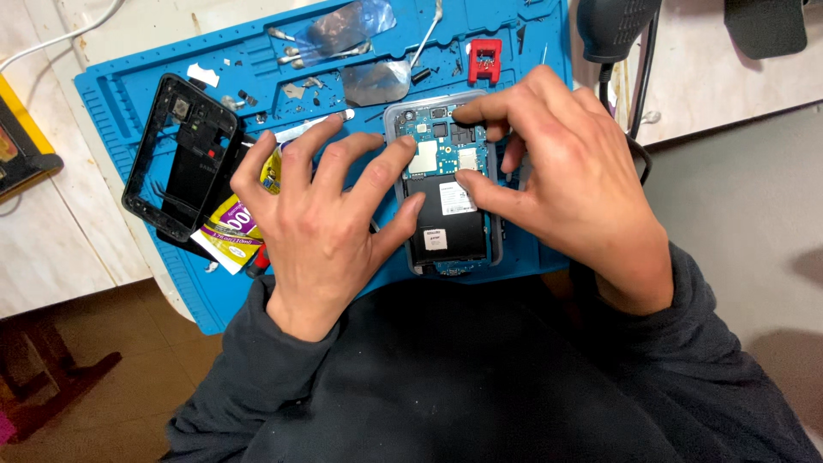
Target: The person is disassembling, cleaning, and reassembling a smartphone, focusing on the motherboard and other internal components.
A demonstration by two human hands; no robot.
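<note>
An opened phone (446, 225) lies face down on the blue repair mat (146, 94), showing its blue circuit board and black battery. My left hand (321, 219) rests beside it with fingers spread, two fingertips touching the phone's left edge. My right hand (557, 171) arches over the phone's right side. Its index finger presses near the top of the board and its thumb presses the middle, by the battery's white label. Neither hand holds anything.
A black phone frame (176, 159) lies at the mat's left. A glue tube with a yellow and purple label (233, 231) sits partly under my left hand. Foil pieces (377, 81), a small red part (485, 60) and screws lie farther back. A dark lamp head (613, 30) stands at the right.
</note>
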